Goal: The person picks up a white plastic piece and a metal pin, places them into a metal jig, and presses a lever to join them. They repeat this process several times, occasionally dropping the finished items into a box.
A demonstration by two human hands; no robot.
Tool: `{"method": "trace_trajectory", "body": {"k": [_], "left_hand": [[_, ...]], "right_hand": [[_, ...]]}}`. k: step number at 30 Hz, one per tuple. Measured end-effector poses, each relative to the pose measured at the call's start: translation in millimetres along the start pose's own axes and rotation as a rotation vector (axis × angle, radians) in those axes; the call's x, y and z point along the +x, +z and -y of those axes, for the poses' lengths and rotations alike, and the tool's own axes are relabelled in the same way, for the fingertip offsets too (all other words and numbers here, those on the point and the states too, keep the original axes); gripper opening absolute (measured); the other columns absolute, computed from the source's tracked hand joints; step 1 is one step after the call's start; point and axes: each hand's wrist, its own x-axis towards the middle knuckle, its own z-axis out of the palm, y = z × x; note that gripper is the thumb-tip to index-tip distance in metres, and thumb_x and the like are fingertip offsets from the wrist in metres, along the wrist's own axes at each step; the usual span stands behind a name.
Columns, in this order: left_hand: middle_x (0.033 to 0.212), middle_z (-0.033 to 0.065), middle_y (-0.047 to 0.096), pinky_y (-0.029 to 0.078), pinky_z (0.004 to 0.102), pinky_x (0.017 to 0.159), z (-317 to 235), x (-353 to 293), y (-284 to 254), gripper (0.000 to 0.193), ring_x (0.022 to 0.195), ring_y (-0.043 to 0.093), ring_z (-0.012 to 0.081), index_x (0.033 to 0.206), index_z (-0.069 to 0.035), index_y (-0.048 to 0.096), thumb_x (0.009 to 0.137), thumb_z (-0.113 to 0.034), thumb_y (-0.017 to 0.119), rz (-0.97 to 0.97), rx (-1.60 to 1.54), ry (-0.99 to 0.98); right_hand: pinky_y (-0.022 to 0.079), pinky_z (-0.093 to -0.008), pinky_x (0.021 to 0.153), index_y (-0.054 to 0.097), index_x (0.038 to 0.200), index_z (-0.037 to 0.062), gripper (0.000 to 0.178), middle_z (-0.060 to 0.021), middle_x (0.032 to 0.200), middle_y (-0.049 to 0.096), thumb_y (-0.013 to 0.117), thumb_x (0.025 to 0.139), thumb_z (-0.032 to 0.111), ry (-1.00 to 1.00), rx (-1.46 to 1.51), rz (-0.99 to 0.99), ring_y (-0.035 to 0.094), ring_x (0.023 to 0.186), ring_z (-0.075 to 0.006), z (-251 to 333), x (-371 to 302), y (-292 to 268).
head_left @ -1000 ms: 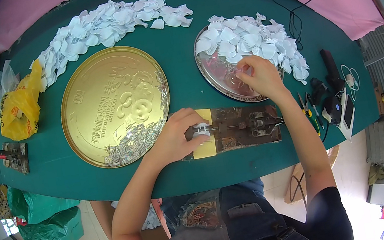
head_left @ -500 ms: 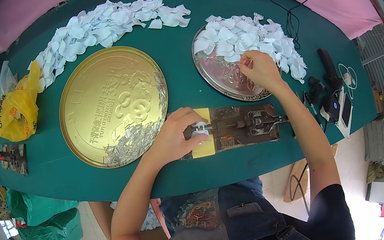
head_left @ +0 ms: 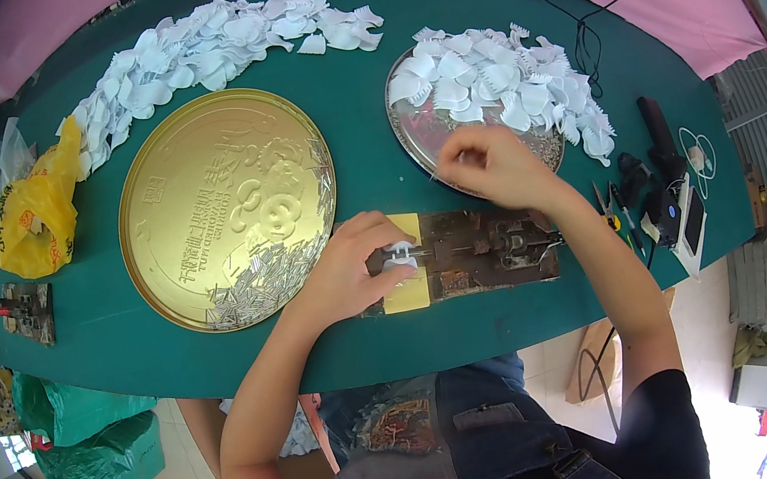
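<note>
My left hand [head_left: 343, 272] is closed with thumb and fingers on a small white plastic piece [head_left: 398, 255], which sits at the yellow plate [head_left: 408, 297] of a brown metal fixture [head_left: 456, 280]. My right hand [head_left: 498, 167] is pinched over the near edge of a round silver tray [head_left: 413, 128]; anything at its fingertips is too small to make out. White curved pieces with toothed edges [head_left: 477, 71] are heaped on that tray and spill past its far right rim. A clamp mechanism [head_left: 521, 242] stands at the fixture's right end.
To the left lies a round gold tray [head_left: 175, 173] with thin metal pins [head_left: 259, 286]. More white pieces [head_left: 171, 62] are piled behind it. A yellow bag [head_left: 41, 221] and another small fixture [head_left: 31, 314] sit far left; tools and a blue-black device [head_left: 661, 211] are at right.
My right hand has drawn back from the white pieces toward me and left, its fingers now curled at the silver tray's near edge. My left hand stays on the white plastic piece.
</note>
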Motion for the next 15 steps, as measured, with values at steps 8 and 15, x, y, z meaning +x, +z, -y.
{"method": "trace_trajectory", "body": {"k": [8, 15], "left_hand": [[0.091, 0.0111, 0.059, 0.046, 0.0403, 0.077, 4.6, 0.2, -0.9, 0.027, 0.087, 0.057, 0.031, 0.096, -0.003, 0.064, 0.077, -0.018, 0.077, 0.016, 0.028, -0.01], [0.091, 0.0116, 0.059, 0.047, 0.0401, 0.076, 1.4, -0.8, -0.4, 0.03, 0.086, 0.057, 0.0318, 0.099, -0.002, 0.065, 0.078, -0.02, 0.078, 0.01, 0.023, -0.029]], "right_hand": [[0.048, -0.0429, 0.07, 0.065, 0.09, 0.0047, 0.011, -0.0113, 0.086, 0.058, 0.065, 0.088, 0.015, -0.233, -0.295, 0.255, 0.06, 0.079, -0.033, 57.4, -20.9, 32.5], [0.048, -0.0421, 0.069, 0.064, 0.09, 0.0048, 0.008, -0.0108, 0.087, 0.058, 0.064, 0.089, 0.013, -0.23, -0.376, 0.22, 0.061, 0.079, -0.0314, 61.2, -23.5, 34.9]]}}
